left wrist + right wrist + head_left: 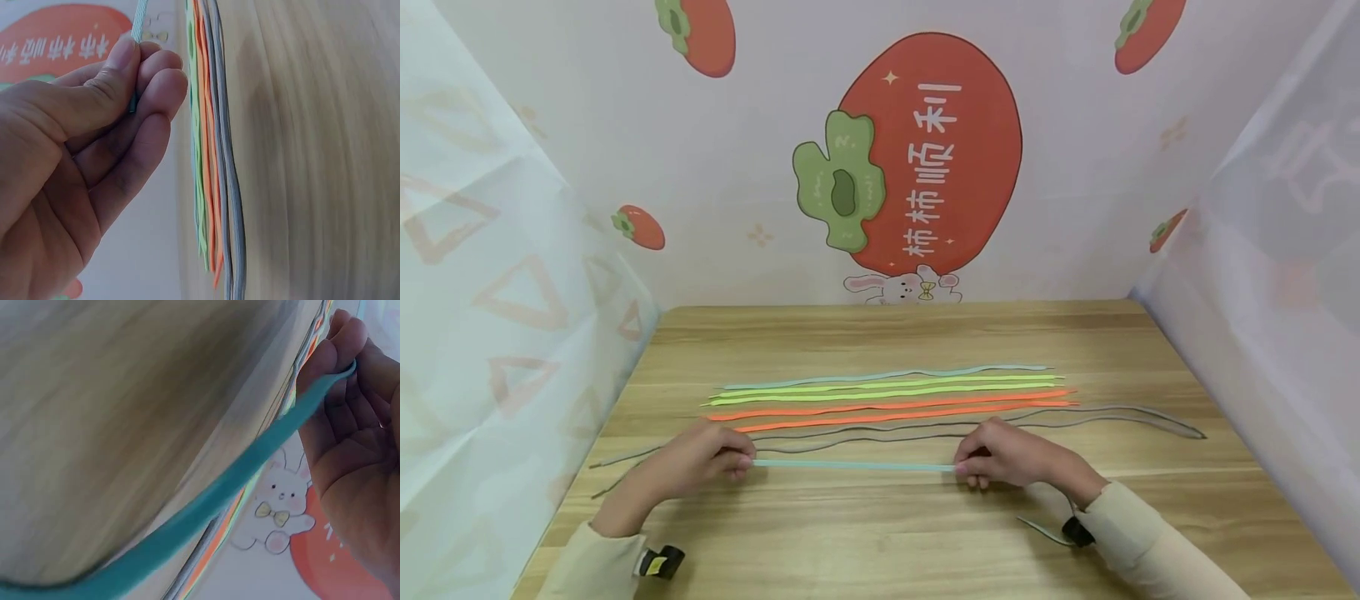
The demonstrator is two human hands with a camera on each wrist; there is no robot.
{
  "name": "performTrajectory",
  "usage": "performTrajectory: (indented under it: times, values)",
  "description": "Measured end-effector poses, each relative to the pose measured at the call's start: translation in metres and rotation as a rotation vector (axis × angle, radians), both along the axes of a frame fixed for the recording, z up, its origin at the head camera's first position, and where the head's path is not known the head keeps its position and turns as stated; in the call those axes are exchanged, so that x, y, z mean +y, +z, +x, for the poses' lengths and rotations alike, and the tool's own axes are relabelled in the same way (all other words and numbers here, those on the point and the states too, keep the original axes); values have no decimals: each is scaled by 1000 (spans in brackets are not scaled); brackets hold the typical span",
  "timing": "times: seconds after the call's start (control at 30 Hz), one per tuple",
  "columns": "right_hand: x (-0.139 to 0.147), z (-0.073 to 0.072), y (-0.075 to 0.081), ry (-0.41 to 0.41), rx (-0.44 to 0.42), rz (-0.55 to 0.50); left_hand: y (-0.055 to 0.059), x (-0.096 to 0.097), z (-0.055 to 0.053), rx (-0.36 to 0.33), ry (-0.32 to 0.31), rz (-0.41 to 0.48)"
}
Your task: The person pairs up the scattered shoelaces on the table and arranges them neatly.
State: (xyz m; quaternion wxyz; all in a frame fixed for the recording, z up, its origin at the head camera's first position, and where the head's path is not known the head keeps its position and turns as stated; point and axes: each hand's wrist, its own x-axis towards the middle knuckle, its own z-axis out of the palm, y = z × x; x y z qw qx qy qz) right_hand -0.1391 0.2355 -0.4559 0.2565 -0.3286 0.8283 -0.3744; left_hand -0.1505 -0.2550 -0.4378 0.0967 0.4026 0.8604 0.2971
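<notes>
A pale teal shoelace (853, 464) is stretched nearly straight between both hands, near the front of the row of laces. My left hand (711, 450) pinches it close to one end; the dark tip pokes out below the thumb in the left wrist view. Further along, my right hand (1011, 452) pinches the same lace between thumb and fingers. From there the loose length of teal lace (250, 459) trails back past the right wrist. Beyond the hands lie another teal lace (1000, 367), yellow-green laces (887, 388), orange laces (820, 410) and longer grey laces (1112, 408).
The laces lie roughly parallel across the wooden table (865, 542). White printed sheets stand around it, with a large red persimmon (970, 167) on the back sheet (1075, 208). Each wrist carries a small black camera (662, 562).
</notes>
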Motion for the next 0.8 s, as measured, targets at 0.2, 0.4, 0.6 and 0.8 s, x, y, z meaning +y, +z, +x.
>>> performTrajectory:
  times: [0.2,0.4,0.6,0.8]
  values:
    - [12,0,-1,-15,0,6,-2,-20,-4,-44,23,0]
    - [23,0,-2,-22,-16,-1,-3,-34,-8,-83,5,53]
    - [38,0,-1,-43,-21,-5,0,-46,-10,-44,-13,78]
    - [55,-1,0,-67,-23,-7,3,-57,-12,-10,-22,82]
